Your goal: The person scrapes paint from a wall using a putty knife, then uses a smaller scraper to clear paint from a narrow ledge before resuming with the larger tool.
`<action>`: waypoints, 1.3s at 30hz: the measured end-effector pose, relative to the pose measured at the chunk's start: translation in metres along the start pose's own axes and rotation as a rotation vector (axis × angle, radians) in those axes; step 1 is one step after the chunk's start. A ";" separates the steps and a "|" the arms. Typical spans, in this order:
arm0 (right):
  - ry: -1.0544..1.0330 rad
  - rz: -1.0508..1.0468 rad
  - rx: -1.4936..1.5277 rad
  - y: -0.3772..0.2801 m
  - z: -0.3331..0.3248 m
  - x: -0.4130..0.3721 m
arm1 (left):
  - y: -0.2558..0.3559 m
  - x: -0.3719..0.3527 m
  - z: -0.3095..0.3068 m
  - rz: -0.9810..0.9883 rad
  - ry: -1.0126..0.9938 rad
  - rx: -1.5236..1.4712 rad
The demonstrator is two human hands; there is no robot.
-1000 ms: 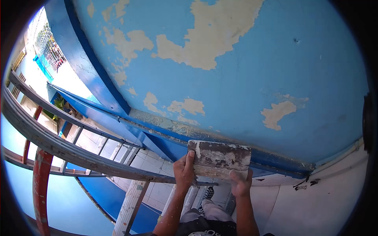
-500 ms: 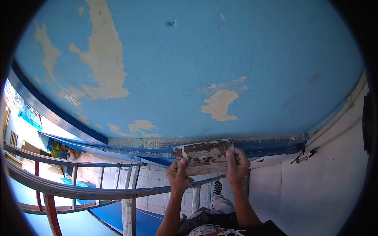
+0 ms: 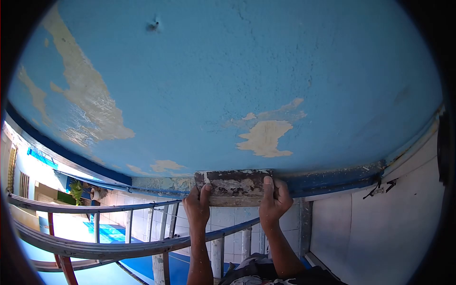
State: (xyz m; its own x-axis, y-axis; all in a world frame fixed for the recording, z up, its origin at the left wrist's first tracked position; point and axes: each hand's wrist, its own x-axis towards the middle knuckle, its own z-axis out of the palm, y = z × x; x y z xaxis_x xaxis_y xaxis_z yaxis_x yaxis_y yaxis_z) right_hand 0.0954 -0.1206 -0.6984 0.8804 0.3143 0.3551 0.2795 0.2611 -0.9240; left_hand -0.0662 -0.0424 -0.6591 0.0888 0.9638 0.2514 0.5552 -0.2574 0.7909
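Both my hands grip a wide scraper (image 3: 232, 186), a flat worn plate with a dark, paint-spotted face and a wooden strip along its lower edge. My left hand (image 3: 196, 208) is closed around its left end, and my right hand (image 3: 275, 202) around its right end. Each thumb presses on the near face, while the other fingers are mostly hidden behind. The scraper's upper edge lies right at the bottom border of a blue wall (image 3: 190, 95). Above it, a bare cream patch (image 3: 266, 138) shows where paint has come off.
A metal ladder (image 3: 118, 247) stands close on my left. More peeled paint (image 3: 88, 90) marks the wall's upper left. A dark blue ledge (image 3: 327, 179) runs along the wall's base, with black wires (image 3: 373, 191) at its right end. Potted plants (image 3: 76, 190) stand far left.
The scraper has moved left and levelled out, its upper edge now along the wall's bottom border. Both hands keep their hold. My view has shifted too.
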 end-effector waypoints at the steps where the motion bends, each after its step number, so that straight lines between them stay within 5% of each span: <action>1: -0.004 0.007 -0.013 -0.001 -0.001 0.000 | -0.004 -0.001 0.001 -0.003 -0.005 0.003; 12: 0.045 -0.020 -0.054 0.001 0.008 -0.004 | -0.021 -0.002 0.014 0.055 0.167 0.000; 21: 0.023 -0.098 -0.095 -0.006 0.002 0.010 | -0.018 -0.016 0.015 0.020 0.093 0.039; 24: -0.160 0.071 -0.146 -0.027 -0.022 0.021 | -0.014 -0.044 0.019 -0.280 0.003 -0.200; 26: -0.285 0.422 0.327 -0.051 -0.042 0.026 | -0.021 -0.083 0.037 -0.391 0.004 -0.403; 29: -0.272 0.352 0.569 -0.064 -0.080 -0.011 | 0.029 -0.131 0.066 -0.610 -0.026 -0.719; 32: -0.199 0.271 0.216 -0.065 -0.097 -0.040 | 0.077 -0.166 0.079 -0.675 -0.219 -0.857; 34: -0.191 0.284 0.141 -0.075 -0.100 -0.026 | 0.101 -0.164 0.088 -0.426 -0.249 -1.031; 35: -0.146 0.306 0.094 -0.079 -0.101 -0.020 | 0.103 -0.160 0.088 -0.443 -0.231 -1.054; 37: -0.125 0.220 0.017 -0.073 -0.109 0.006 | 0.097 -0.146 0.088 -0.450 -0.616 -0.902; 39: -0.198 0.100 -0.076 -0.076 -0.111 0.043 | 0.100 -0.130 0.096 -0.291 -0.577 -0.931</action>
State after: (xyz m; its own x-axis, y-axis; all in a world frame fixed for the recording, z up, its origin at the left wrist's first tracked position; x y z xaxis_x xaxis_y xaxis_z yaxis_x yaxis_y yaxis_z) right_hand 0.1548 -0.2281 -0.6281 0.8149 0.5100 0.2754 0.2293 0.1526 -0.9613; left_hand 0.0566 -0.1865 -0.6663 0.5587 0.8214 -0.1145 -0.1929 0.2629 0.9453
